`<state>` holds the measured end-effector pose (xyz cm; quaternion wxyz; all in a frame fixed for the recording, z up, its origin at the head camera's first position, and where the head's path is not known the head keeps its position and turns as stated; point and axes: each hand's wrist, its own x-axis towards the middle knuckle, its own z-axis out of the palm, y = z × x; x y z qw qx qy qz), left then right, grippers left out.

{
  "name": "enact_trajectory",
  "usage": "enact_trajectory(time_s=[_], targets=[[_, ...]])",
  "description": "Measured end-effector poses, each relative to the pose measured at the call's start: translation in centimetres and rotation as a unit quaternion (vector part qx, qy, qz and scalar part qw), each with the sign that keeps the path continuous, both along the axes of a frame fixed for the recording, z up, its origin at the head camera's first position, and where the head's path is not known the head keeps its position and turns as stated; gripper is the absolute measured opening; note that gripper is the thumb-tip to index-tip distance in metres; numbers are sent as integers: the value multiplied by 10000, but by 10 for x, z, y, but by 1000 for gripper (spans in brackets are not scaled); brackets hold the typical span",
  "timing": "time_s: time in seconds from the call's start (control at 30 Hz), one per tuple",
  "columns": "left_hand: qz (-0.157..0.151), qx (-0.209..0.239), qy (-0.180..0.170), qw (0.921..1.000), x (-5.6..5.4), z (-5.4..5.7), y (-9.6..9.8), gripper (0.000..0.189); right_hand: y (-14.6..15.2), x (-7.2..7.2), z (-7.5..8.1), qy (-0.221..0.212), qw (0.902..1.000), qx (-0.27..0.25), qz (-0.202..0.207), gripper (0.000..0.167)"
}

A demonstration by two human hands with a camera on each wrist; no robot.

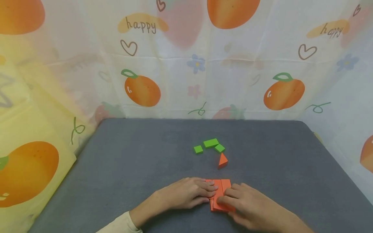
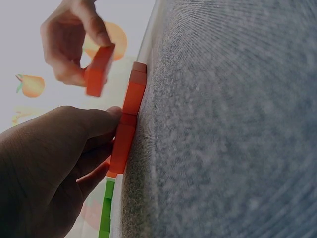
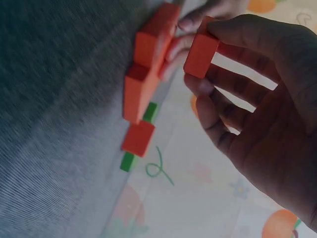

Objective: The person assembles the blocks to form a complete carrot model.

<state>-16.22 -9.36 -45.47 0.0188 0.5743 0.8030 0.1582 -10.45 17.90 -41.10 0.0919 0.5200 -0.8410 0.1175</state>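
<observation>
Several orange-red blocks (image 1: pixel 217 185) lie side by side on the grey table, below the middle of the head view. My left hand (image 1: pixel 190 193) rests on their left part, fingers stretched across the tops and thumb tip at the near side. My right hand (image 1: pixel 249 204) pinches one orange-red rectangular block (image 3: pixel 201 55) between thumb and fingertips. The left wrist view shows that block raised above the row, with a gap under it. Beyond the group stands an orange-red triangular block (image 1: pixel 222 160), apart from the others.
Farther back on the table (image 1: pixel 145 152) lie a long green block (image 1: pixel 211 143), a small green block (image 1: pixel 220 148) right by its corner, and another small green block (image 1: pixel 198 149) to the left. A fruit-printed cloth (image 1: pixel 198 84) hangs behind the table's far edge.
</observation>
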Motion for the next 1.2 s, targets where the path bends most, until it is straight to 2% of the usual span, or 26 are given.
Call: enact_trajectory(time_s=[0.17,0.27,0.53,0.73,0.97,1.2], targets=[[15,15,-69,10000,0,-1,0,37,-2,4,-10,7,9996,23,296,33],[25,-6,-137,9999,0,-1,0,36,-3,6,-15,-174,9988,8,456,28],[120,-22,-227,9997,-1,0,0,37,-5,7,-22,-311,9973,266,616,34],[88,-80,-225,9997,-1,1,-1,37,-9,10,-29,-168,9995,160,234,39],[43,-46,-144,9999,-2,0,-1,38,-16,11,-28,-514,9971,344,-440,32],[20,26,-115,9999,-2,-3,0,38,-15,9,-27,-850,9928,505,-683,33]])
